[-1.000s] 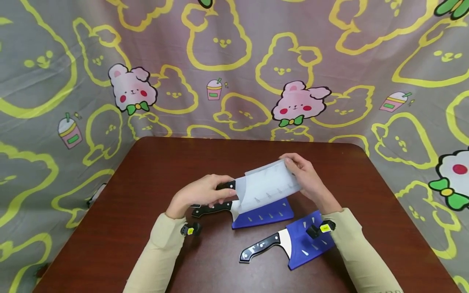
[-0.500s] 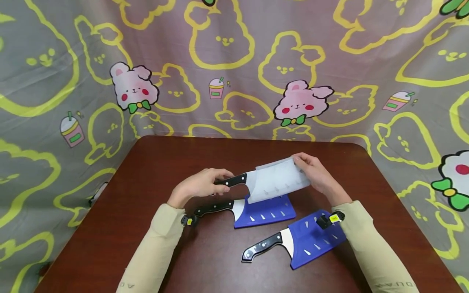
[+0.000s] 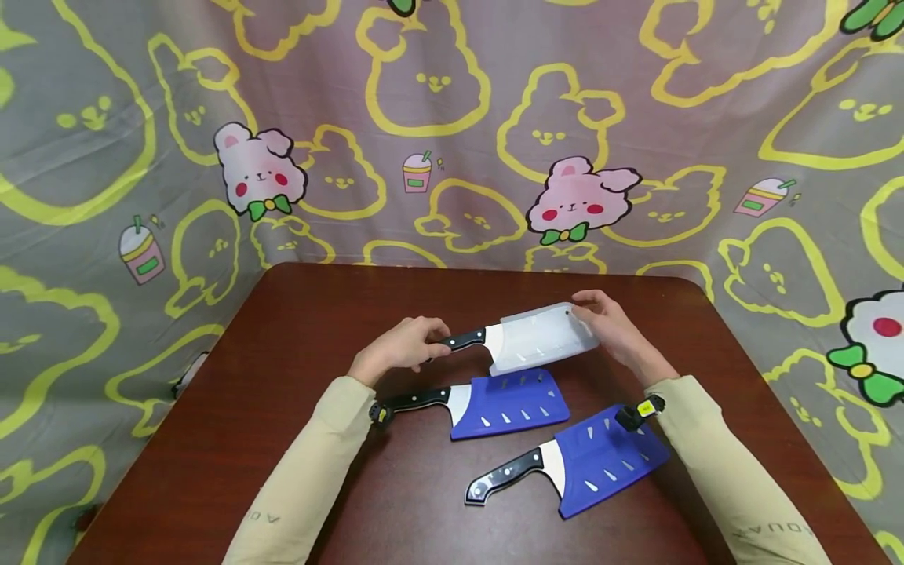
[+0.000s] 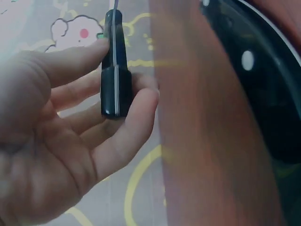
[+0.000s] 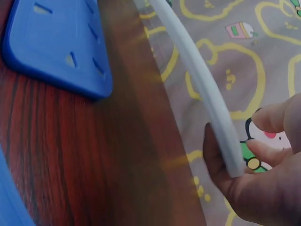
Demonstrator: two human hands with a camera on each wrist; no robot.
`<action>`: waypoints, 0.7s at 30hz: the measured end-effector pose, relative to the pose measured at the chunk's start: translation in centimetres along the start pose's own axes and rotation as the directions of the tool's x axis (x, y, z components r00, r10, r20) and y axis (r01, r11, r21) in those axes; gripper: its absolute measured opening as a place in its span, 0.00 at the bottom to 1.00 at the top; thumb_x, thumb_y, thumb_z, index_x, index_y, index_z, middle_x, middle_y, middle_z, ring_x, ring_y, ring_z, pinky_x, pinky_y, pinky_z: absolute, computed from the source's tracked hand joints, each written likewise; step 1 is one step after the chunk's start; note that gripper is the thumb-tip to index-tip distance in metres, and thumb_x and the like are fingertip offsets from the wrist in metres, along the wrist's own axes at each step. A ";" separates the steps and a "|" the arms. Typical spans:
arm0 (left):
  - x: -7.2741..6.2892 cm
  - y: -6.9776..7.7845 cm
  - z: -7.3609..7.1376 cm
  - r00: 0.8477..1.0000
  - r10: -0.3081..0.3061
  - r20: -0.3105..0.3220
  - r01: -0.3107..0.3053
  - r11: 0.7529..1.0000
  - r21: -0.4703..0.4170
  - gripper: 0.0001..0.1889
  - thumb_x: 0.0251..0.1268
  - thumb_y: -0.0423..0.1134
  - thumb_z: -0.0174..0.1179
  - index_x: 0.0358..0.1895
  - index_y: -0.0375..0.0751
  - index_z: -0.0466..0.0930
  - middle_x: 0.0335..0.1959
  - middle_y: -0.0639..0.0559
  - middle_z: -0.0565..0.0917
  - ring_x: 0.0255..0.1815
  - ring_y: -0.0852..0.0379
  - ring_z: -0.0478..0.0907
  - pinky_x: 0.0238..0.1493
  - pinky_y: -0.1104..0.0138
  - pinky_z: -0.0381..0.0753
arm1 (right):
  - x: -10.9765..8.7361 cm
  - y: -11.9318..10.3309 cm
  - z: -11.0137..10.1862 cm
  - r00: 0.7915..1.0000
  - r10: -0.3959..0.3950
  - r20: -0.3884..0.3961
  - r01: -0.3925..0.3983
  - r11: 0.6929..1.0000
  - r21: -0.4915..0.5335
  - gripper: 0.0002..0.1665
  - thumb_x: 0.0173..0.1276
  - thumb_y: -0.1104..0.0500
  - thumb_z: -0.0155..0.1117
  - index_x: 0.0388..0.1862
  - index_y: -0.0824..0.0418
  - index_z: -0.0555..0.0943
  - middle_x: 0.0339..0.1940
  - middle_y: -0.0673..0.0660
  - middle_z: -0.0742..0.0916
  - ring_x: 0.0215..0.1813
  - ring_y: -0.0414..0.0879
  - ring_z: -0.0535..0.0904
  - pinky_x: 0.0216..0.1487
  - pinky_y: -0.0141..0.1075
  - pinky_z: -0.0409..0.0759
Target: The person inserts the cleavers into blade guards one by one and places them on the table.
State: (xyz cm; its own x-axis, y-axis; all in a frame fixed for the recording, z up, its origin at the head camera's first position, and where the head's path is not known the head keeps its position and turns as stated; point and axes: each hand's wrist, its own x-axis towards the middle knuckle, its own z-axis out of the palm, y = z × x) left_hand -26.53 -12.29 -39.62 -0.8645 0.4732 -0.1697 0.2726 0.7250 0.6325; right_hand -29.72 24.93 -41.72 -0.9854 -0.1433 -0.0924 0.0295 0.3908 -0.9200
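A cleaver with a black riveted handle sits in a translucent white blade sheath [image 3: 540, 337], tilted, in the middle of the head view. My left hand [image 3: 406, 345] holds its handle [image 4: 116, 92] between thumb and fingers; the left wrist view shows the handle end-on. At the sheath's far end is my right hand [image 3: 610, 326]. In the right wrist view the thumb lies along the near side of the sheath [image 5: 200, 80], and the other fingers curl behind it with a gap. Whether the cleaver touches the table cannot be told.
Two more cleavers in blue sheaths lie on the dark brown table [image 3: 318, 306]. One blue sheath [image 3: 512, 404] is just in front of the white one; the other blue sheath [image 3: 607, 459] is nearer, under my right wrist. A patterned curtain [image 3: 452, 141] surrounds the table.
The white-sheathed cleaver has moved right and come down behind the middle blue one, turning flatter. My left fingers have slid back along its handle, and my right fingers have spread at the sheath's end.
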 end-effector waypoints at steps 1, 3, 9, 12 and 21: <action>0.2 -0.1 0.1 1.000 0.003 -0.017 -0.003 1.000 0.014 0.17 0.69 0.42 0.61 0.58 0.43 0.77 0.51 0.45 0.84 0.29 0.51 0.84 0.33 0.64 0.83 | 0.1 0.1 -0.1 1.000 0.003 0.016 -0.003 1.000 -0.010 0.30 0.78 0.51 0.51 0.71 0.66 0.61 0.60 0.67 0.71 0.49 0.48 0.74 0.43 0.31 0.76; 0.7 -0.4 0.4 0.998 0.018 -0.061 -0.015 0.999 0.038 0.16 0.70 0.41 0.60 0.58 0.42 0.77 0.52 0.44 0.84 0.39 0.50 0.85 0.42 0.61 0.83 | 0.1 0.4 -0.3 0.999 0.012 0.052 -0.010 0.999 -0.032 0.31 0.78 0.50 0.50 0.72 0.66 0.61 0.63 0.69 0.70 0.56 0.53 0.71 0.50 0.36 0.74; 1.6 -0.9 0.8 0.981 0.069 -0.182 -0.055 0.995 0.080 0.13 0.69 0.35 0.58 0.55 0.39 0.79 0.52 0.42 0.83 0.57 0.48 0.77 0.60 0.54 0.75 | 0.4 1.2 -0.8 0.990 0.029 0.138 -0.018 0.996 -0.082 0.32 0.79 0.50 0.49 0.74 0.64 0.61 0.74 0.68 0.65 0.71 0.62 0.60 0.71 0.57 0.59; 1.7 -0.8 0.9 0.977 0.063 -0.203 -0.050 0.996 0.068 0.13 0.70 0.35 0.57 0.55 0.39 0.79 0.53 0.41 0.80 0.59 0.47 0.74 0.61 0.54 0.74 | 0.5 1.5 -0.7 0.986 0.032 0.162 -0.016 0.995 -0.098 0.33 0.79 0.48 0.48 0.74 0.64 0.60 0.74 0.68 0.64 0.72 0.62 0.60 0.72 0.59 0.58; 2.1 -0.8 1.2 0.977 0.051 -0.208 -0.048 0.999 0.019 0.16 0.72 0.42 0.55 0.58 0.42 0.78 0.58 0.41 0.74 0.60 0.46 0.74 0.61 0.54 0.74 | 0.6 1.5 -0.6 0.983 0.045 0.181 -0.027 0.995 -0.101 0.33 0.79 0.50 0.47 0.76 0.64 0.58 0.77 0.68 0.62 0.76 0.65 0.56 0.73 0.63 0.55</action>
State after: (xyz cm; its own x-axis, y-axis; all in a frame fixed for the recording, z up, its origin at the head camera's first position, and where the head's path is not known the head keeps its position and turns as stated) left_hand -28.04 -11.30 -41.44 -0.9183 0.3953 0.0240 0.3222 0.7107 0.6254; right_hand -30.41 25.95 -42.89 -0.9365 -0.2875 -0.2009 0.0387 0.4844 -0.8740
